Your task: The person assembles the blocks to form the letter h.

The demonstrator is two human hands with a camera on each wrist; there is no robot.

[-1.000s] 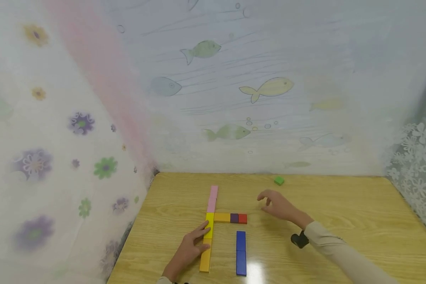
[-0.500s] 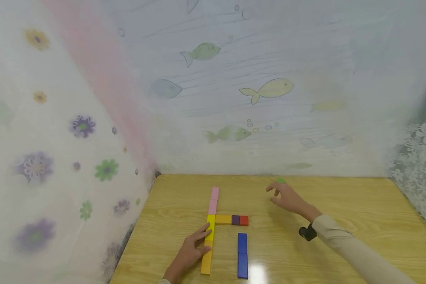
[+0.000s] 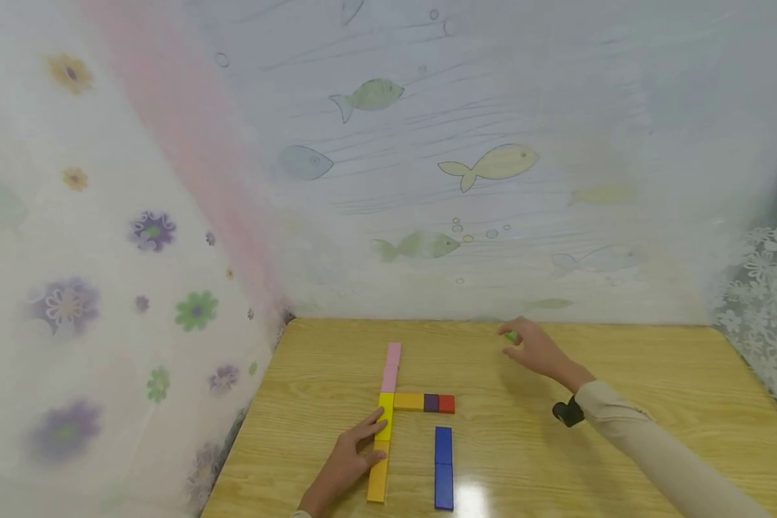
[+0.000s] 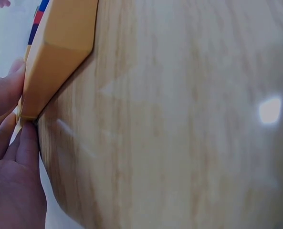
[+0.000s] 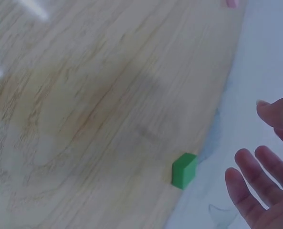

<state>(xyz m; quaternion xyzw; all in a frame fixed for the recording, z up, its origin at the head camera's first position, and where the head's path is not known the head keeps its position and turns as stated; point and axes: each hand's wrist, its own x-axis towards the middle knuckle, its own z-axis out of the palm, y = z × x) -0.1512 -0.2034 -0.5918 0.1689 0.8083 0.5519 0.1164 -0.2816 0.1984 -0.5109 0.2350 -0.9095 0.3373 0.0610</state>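
Right hand (image 3: 536, 350) is hovering with fingers spread and loosely bent over the small green block (image 5: 183, 170), touching nothing that I can make out; the block is sitting at about one o'clock on the worktop (image 3: 654, 374), close to the far edge by the fish-print backdrop (image 3: 485, 162). Left hand (image 3: 346, 460) is resting with straight fingers pressing the side of the long yellow bar (image 3: 380, 446) at about seven o'clock, holding it flat rather than gripping it. Judging by this, the reach for the green block is in hand and the grasp is not yet made; the next move is calling for the fingers to drop and pinch the block's opposite sides. The green block is a short cube-like piece with no clear long axis, one corner turning toward the wrist camera. The yellow bar is running twelve to six, with a pink bar (image 3: 391, 366) continuing it away, and a short row of orange, purple and red blocks (image 3: 425, 402) branching toward three o'clock. Blue bar (image 3: 443, 467) is lying parallel, just apart.
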